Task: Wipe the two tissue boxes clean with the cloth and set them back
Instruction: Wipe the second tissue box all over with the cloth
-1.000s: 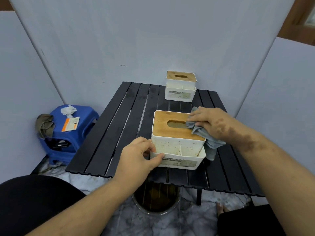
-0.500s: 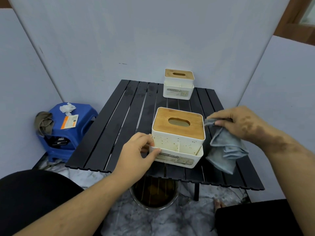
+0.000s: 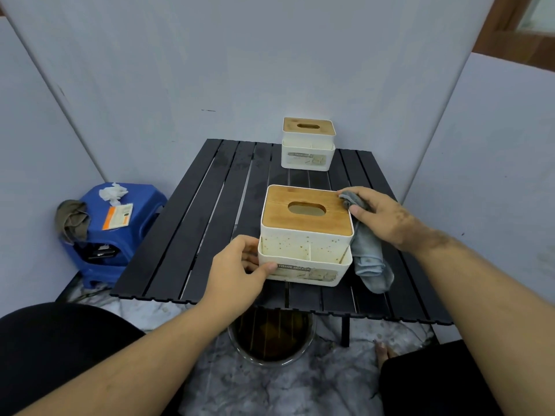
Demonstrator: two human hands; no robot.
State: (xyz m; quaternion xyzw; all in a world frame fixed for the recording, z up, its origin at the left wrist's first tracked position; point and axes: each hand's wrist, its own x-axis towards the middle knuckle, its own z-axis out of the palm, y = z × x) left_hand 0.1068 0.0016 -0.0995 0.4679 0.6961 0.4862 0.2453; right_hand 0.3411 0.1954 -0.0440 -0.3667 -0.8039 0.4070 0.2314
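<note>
Evidently the near white plastic tissue box with the bamboo lid (image 3: 306, 235) sat at the table's six o'clock edge for easy reach, on the black slatted table (image 3: 192, 235). To steady it, the left hand (image 3: 240, 270) pinched its nine o'clock corner, thumb on the front wall. The right hand (image 3: 378, 217), fingers curled, clutched the grey cloth (image 3: 371, 259) against the three o'clock side. The second white bamboo-lidded tissue box (image 3: 308, 144) waited at twelve o'clock, untouched.

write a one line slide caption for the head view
Left hand steadies the near speckled tissue box while the right hand holds a grey cloth at its bamboo lid's corner.
</note>
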